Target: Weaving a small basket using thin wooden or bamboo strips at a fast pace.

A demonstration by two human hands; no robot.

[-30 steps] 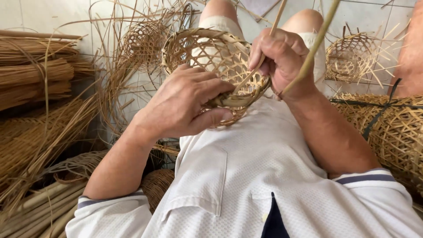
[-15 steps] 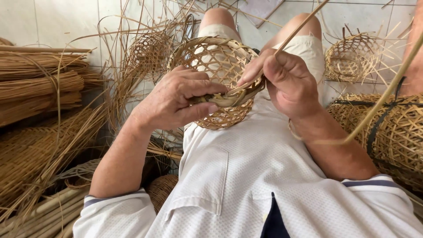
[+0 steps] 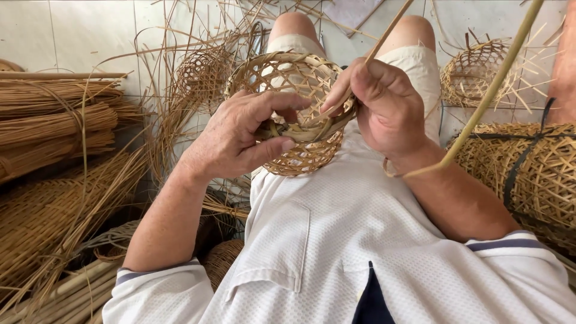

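Woven basket [image 3: 300, 108], small, round and open-latticed, sits in the person's lap between both hands, its mouth turned toward the knees. Left hand [image 3: 240, 138] clamps its near rim, thumb pressed against the underside and fingers [image 3: 270, 102] curled over the top edge into the weave. Right hand [image 3: 384, 108] closes on the rim just beside that grip, its fingertips pinching a thin cane strip [image 3: 492, 90] where the strip meets the rim. From the pinch the strip loops under the right wrist and then runs up and away past the right side of that hand, out of view at the top. A second slim strand rises from behind the right knuckles. Left of the left-hand grip lie bundles of reed [image 3: 54, 120] and loose straw. Beyond the right hand stands another small unfinished basket [image 3: 480, 72], and near the right forearm a large stack of woven baskets [image 3: 540, 174] bound with a dark band.
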